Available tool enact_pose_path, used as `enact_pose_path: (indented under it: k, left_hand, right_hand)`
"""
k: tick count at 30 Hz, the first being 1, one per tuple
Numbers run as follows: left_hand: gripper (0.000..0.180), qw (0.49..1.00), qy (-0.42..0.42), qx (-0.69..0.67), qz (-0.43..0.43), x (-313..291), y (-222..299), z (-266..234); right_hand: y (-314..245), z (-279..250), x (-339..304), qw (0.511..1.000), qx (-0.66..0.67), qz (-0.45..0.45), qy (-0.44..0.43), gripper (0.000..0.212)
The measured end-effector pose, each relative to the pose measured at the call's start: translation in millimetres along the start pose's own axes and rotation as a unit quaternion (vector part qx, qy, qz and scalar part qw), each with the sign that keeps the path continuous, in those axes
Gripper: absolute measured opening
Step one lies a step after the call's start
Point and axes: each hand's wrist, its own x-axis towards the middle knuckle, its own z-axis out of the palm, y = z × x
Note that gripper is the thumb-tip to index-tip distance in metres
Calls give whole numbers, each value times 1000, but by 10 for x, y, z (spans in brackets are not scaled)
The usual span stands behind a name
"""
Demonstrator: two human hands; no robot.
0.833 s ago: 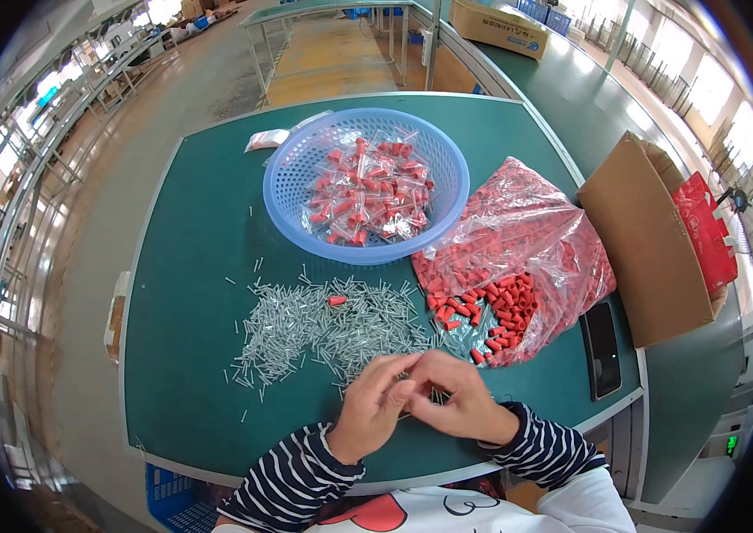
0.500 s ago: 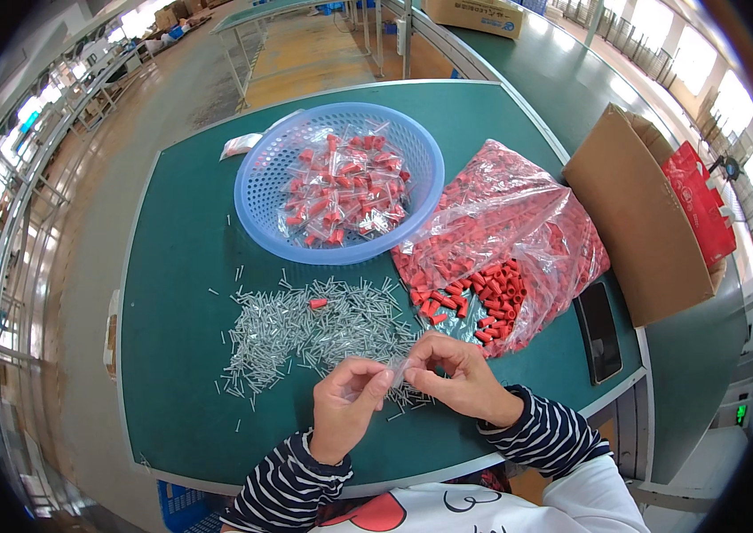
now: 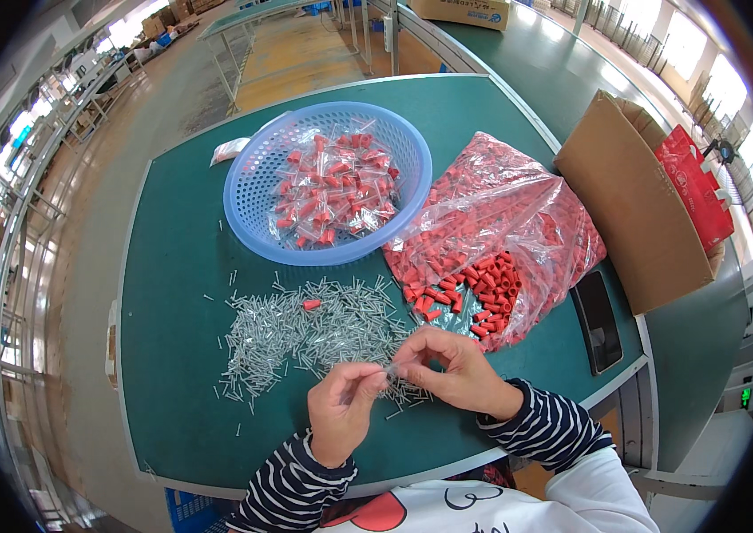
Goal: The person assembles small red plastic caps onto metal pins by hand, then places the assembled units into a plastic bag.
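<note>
Over the near edge of a pile of small silver screws (image 3: 332, 324), my two hands meet at their fingertips. Thumb and fingers of my left hand (image 3: 339, 416) pinch one side of a small clear plastic bag (image 3: 390, 371). On its other side, my right hand (image 3: 458, 377) is closed the same way. Little of the bag shows between the fingers, and I cannot make out anything inside it. A single red plastic cap (image 3: 311, 305) lies on the screws. Right of them, loose red caps (image 3: 494, 289) spill from the mouth of a large clear bag (image 3: 541, 209).
A blue perforated basket (image 3: 239, 209) holds many small clear bags with red caps. A white packet (image 3: 228, 151) lies behind its left side. On the right are a black phone (image 3: 598, 324), an open cardboard box (image 3: 630, 213) and a red bag (image 3: 694, 186). The table (image 3: 177, 426) is green.
My fingertips have drawn slightly closer together, and less of the small clear bag shows between them. The whole view has shifted a little; both hands keep their pinch.
</note>
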Motion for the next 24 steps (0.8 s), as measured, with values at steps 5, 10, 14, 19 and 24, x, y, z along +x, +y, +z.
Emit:
enact_pose_path:
  k: [5,10,14,19,24]
  left_hand:
    - [15,1000,30,0,-4,-4,18,-13]
    - [18,995,36,-56,-79,33,0,-58]
    - [16,993,85,56,53,69,-29,-44]
    - [13,936,29,252,243,128,245,-101]
    - [21,979,-21,174,107,59,92,-31]
  right_hand:
    - [-74,-25,-19,996,42,78,5,13]
    - [-74,-14,-21,988,120,54,-76,17]
    - [-57,-3,6,981,172,63,-56,17]
    - [-113,23,25,993,87,84,8,16]
    - [-56,31,-76,997,59,42,-8,14]
